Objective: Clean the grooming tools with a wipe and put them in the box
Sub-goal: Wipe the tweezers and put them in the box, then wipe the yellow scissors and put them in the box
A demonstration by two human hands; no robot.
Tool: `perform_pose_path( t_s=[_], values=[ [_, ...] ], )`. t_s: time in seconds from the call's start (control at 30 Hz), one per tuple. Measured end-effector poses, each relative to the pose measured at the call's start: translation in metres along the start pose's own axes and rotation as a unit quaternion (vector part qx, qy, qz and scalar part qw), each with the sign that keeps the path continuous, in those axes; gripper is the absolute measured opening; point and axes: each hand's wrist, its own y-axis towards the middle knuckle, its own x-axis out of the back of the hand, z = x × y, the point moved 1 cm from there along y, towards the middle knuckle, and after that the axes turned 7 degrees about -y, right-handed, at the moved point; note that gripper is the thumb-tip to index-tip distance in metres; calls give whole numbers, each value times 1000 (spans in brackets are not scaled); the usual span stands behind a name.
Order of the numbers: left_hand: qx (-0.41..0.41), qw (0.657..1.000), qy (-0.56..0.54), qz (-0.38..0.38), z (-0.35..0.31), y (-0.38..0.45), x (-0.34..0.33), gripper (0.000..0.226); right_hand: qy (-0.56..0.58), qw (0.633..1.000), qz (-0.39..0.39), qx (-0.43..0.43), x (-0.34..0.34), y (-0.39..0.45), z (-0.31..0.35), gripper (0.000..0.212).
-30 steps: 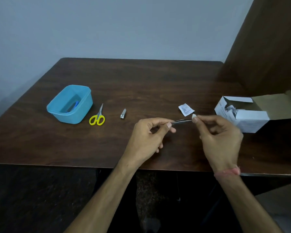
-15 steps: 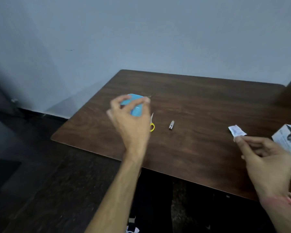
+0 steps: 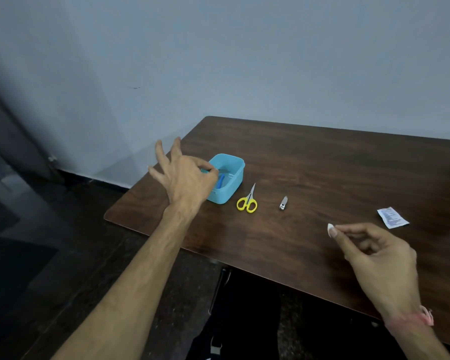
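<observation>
Yellow-handled scissors point(image 3: 247, 201) are lying just right of the blue box point(image 3: 229, 175), blades pointing away, nearer my left hand point(image 3: 185, 175), which is pinching thumb to forefinger over the box, while my right hand point(image 3: 374, 250) is pinching the wipe point(image 3: 330, 226).

One blue box point(image 3: 227, 178), one pair of yellow scissors point(image 3: 247, 201), one nail clipper point(image 3: 283, 203), one sachet point(image 3: 392, 217), one small white wipe point(image 3: 330, 226), two hands, one desk point(image 3: 322, 162).
</observation>
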Motion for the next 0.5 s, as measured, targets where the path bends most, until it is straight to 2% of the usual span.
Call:
perform_pose_path(
  t_s=[0.13, 0.23, 0.5],
  values=[
    [-7, 998, 61, 35, -3, -1, -8, 5, 7, 1000, 3, -13, 1, 1, 4, 9],
    [-1, 993, 108, 51, -2, 0, -12, 11, -2, 1000, 7, -8, 0, -1, 4, 9],
    [18, 995, 70, 75, -4, 1, -10, 27, -1, 1000, 7, 0, 1, -1, 5, 11]
  ],
)
